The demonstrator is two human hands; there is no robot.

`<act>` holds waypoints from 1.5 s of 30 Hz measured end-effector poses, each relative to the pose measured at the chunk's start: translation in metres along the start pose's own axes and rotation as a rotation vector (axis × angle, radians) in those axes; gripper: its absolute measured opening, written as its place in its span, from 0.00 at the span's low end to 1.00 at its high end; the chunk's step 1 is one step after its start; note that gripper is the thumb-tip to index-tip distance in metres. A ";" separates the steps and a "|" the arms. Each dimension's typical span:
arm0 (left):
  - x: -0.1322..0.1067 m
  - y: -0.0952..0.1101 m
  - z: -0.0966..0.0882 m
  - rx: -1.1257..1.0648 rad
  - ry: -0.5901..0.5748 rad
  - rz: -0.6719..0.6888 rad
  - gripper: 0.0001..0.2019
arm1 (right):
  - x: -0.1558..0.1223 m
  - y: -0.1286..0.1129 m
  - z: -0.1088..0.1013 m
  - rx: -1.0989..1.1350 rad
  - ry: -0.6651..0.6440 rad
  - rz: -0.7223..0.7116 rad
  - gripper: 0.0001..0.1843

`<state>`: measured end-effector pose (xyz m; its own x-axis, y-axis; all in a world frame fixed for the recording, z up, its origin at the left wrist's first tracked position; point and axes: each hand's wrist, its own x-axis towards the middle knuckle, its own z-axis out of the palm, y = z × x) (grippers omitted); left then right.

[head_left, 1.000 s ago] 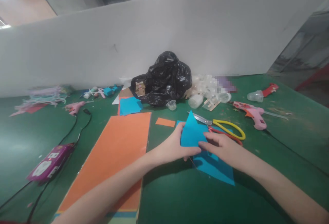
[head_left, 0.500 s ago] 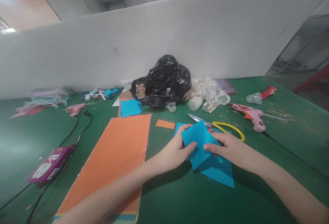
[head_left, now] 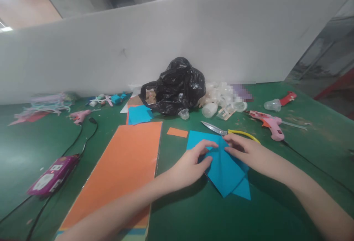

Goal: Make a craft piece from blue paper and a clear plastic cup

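Head view: the left hand lay half open, its fingers slightly apart and curved, their tips resting on the left side of a folded blue paper. The right hand was flatter, its fingers close together, with the fingertips on the paper's upper part; whether either hand pinched it could not be told. The paper lay on the green mat between the hands, at 3 o'clock from the left hand and 8 o'clock from the right, with a pointed flap showing at its lower right. Scissors with yellow handles lay just past it at 12 o'clock, partly behind the right hand. An orange slip sat at 11 o'clock from the paper, and a long orange sheet at 9 o'clock from the left hand. A pink glue gun lay at 1 o'clock from the right hand; a black bag and clear cups sat farther off by the white wall.
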<state>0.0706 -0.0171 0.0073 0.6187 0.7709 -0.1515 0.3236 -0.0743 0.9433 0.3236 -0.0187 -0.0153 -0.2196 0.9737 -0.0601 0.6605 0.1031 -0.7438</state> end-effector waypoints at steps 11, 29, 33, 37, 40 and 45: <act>-0.005 -0.002 0.003 0.577 -0.049 0.156 0.19 | 0.005 0.005 -0.007 -0.162 0.210 -0.022 0.13; 0.003 -0.011 -0.007 0.938 0.137 0.017 0.33 | 0.005 -0.007 -0.012 0.016 0.238 0.102 0.14; 0.005 -0.014 -0.012 0.857 0.114 0.015 0.33 | 0.008 -0.011 0.004 0.080 0.175 0.103 0.16; 0.007 -0.020 -0.016 0.734 0.122 0.032 0.32 | 0.011 -0.013 0.015 0.127 0.148 0.081 0.18; 0.009 -0.023 -0.019 0.673 0.127 0.053 0.29 | 0.011 -0.016 0.015 0.102 0.124 0.049 0.15; 0.011 -0.020 -0.020 0.632 0.162 0.104 0.24 | 0.012 -0.015 0.014 0.037 0.120 -0.012 0.13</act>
<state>0.0566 0.0059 -0.0075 0.5700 0.8213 0.0243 0.6563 -0.4729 0.5879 0.3005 -0.0111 -0.0139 -0.1388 0.9899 0.0276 0.6308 0.1098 -0.7681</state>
